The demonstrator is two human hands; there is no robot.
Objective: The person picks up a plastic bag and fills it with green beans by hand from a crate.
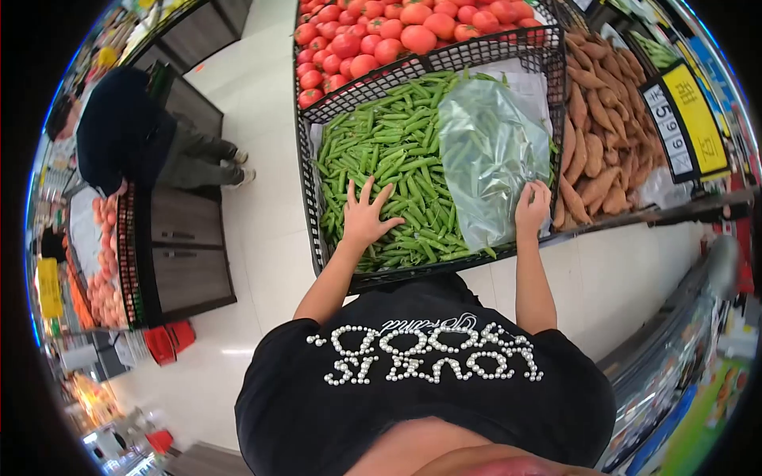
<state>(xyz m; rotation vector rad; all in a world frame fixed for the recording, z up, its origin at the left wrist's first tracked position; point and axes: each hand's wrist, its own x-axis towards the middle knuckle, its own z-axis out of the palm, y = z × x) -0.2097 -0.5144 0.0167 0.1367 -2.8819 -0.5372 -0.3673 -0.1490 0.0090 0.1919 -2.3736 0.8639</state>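
Note:
Green pea pods [389, 143] fill a black plastic crate [313, 226] in front of me. My left hand [367, 214] rests on the pods with its fingers spread, holding nothing that shows. A clear, greenish plastic bag [484, 151] lies flat over the right part of the pods and looks unfilled. My right hand [533, 208] is at the bag's lower right edge, its fingers curled together on the film. The exact grip of the fingertips is partly hidden.
Red tomatoes [389, 32] lie behind the pods, and sweet potatoes [599, 119] to the right beside a yellow price sign [690, 119]. At left, a person in dark clothing [131, 131] stands by another produce stand [190, 246]. A red basket [169, 341] is on the floor.

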